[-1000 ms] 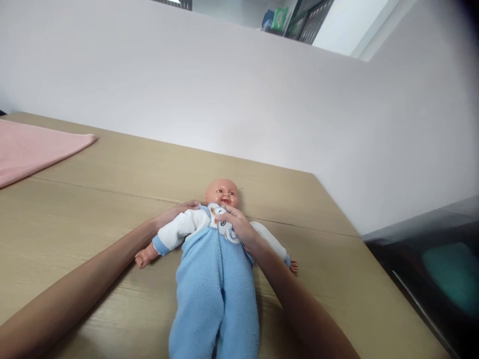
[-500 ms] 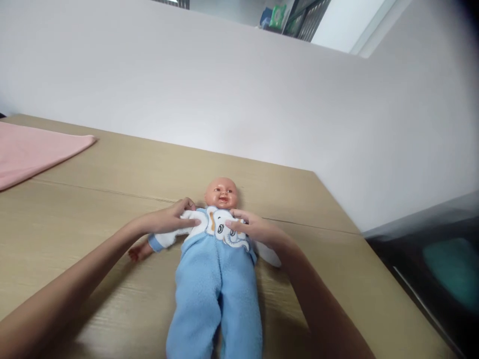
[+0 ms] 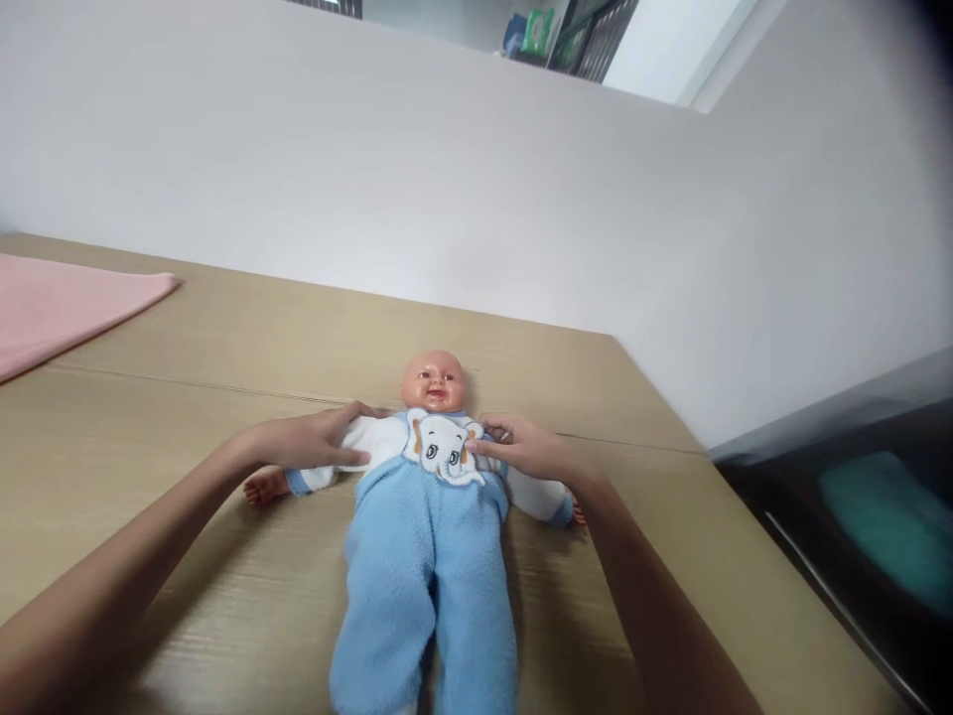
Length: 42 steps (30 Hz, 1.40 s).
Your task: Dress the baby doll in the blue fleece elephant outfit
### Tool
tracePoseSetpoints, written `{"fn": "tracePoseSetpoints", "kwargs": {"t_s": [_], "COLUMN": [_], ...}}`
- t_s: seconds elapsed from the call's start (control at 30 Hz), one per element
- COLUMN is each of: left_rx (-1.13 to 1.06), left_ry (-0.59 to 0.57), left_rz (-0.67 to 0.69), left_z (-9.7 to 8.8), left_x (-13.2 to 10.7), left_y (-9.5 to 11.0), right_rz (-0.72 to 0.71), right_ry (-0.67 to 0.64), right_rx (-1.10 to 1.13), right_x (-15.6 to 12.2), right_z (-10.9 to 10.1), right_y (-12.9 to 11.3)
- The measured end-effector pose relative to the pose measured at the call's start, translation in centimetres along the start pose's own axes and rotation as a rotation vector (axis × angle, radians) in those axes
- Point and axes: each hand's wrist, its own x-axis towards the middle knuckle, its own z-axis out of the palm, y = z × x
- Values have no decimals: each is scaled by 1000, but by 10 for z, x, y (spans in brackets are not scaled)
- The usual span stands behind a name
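Observation:
A baby doll (image 3: 432, 556) lies on its back on the table, head away from me. It has a bald head, blue fleece trousers and a white top with blue cuffs and an elephant patch on the chest. Around the doll's upper arm on the left is my left hand (image 3: 324, 437), closed, its thumb lying along the white sleeve. My right hand (image 3: 528, 449) is closed at the opposite shoulder, thumb on the patch's edge and fingers curled by the sleeve. Some fingertips are hidden behind the cloth. Both doll hands stick out of the cuffs.
A folded pink cloth (image 3: 67, 308) lies at the table's far left. Behind the wooden table (image 3: 245, 616) rises a white wall (image 3: 372, 169). A dark object with a teal part (image 3: 885, 526) stands past the right edge. A green packet (image 3: 536, 32) shows beyond the wall's opening.
My left hand has slid outward from the chest onto the sleeve. My right hand has moved outward, uncovering more of the elephant patch. The doll's right-side cuff and hand now show.

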Motion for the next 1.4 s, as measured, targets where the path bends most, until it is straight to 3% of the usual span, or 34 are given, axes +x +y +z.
{"fn": "tracePoseSetpoints", "kwargs": {"t_s": [0.13, 0.27, 0.4, 0.5, 0.63, 0.7, 0.83, 0.93, 1.03, 1.17, 1.3, 1.4], "left_rx": [172, 70, -5, 80, 254, 228, 251, 419, 489, 445, 213, 78], "left_ry": [-80, -112, -133, -22, 279, 293, 264, 312, 374, 430, 367, 296], "left_rz": [-169, -338, -377, -339, -83, 131, 581, 607, 543, 549, 875, 1080], "left_z": [-13, -22, -29, -35, -28, -13, 34, 65, 82, 85, 80, 76], "left_x": [-13, -18, -23, -33, -43, -37, 12, 63, 98, 106, 95, 88], "left_y": [-7, -28, -40, -33, 9, 41, 102, 127, 131, 123, 116, 113], "right_rz": [44, 64, -7, -71, -14, 9, 43, 100, 82, -51, -129, -192], "right_ry": [-6, 56, 234, 356, 443, 441, 480, 508, 590, 717, 787, 733], "right_rx": [24, 102, 128, 23, -51, -30, 4, 178, 307, 309, 261, 157], "right_x": [-4, -9, -29, -63, -117, -137, -148, -145, -142, -129, -93, -62], "right_z": [4, 11, 19, 24, 30, 33, 40, 45, 45, 36, 24, 29], "right_y": [8, 20, 32, 51, 92, 108, 120, 118, 114, 101, 69, 45]}}
